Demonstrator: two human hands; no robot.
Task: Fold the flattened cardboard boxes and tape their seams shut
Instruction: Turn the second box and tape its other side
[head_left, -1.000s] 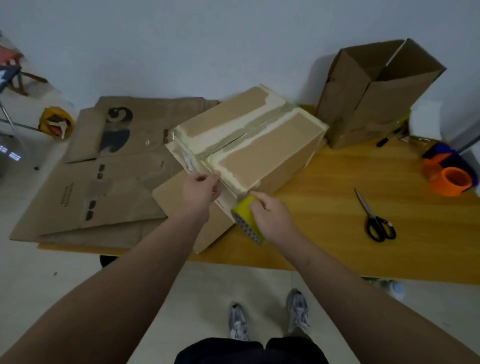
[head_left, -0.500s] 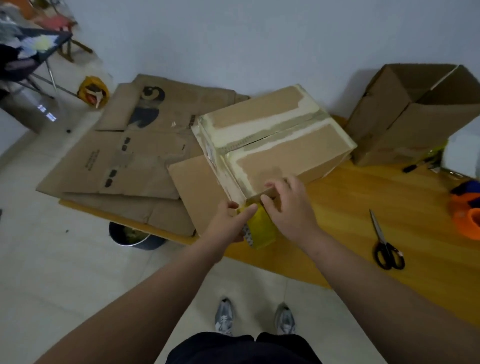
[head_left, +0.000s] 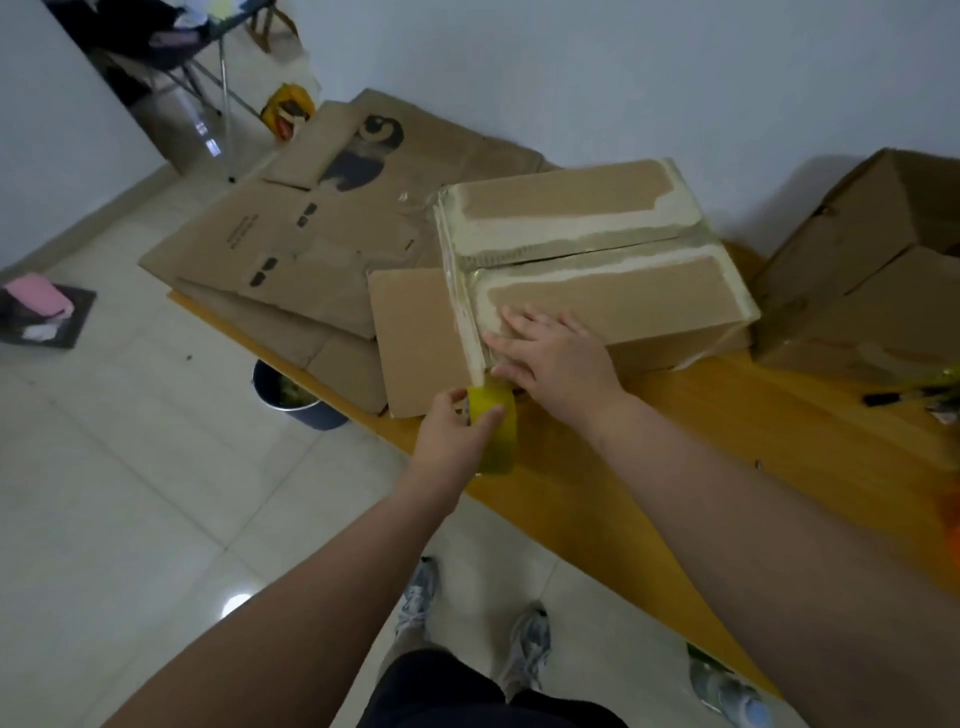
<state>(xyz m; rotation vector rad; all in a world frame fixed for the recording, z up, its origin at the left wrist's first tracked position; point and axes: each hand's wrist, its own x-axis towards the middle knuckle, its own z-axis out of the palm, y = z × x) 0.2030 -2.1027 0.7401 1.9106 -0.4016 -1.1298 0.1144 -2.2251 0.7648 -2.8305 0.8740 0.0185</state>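
Observation:
A folded cardboard box (head_left: 613, 244) lies on the wooden table (head_left: 753, 441), its top seam covered with tape and old tape marks around its edges. My right hand (head_left: 550, 348) presses flat with spread fingers on the box's near left corner. Just below that corner my left hand (head_left: 457, 431) grips a yellow tape roll (head_left: 496, 431), and a strip of tape runs from the roll up the box's left edge. A stack of flattened cardboard boxes (head_left: 311, 249) lies to the left of the box.
A second, open cardboard box (head_left: 857, 270) stands at the right by the wall. Dark markers (head_left: 883, 399) lie near it. A bin (head_left: 296, 400) stands on the tiled floor under the table's left end. My shoes (head_left: 415, 603) are below.
The tape roll passed from my right hand to my left. My right hand moved up onto the box corner and flattened. The view swung left, so the scissors left the frame.

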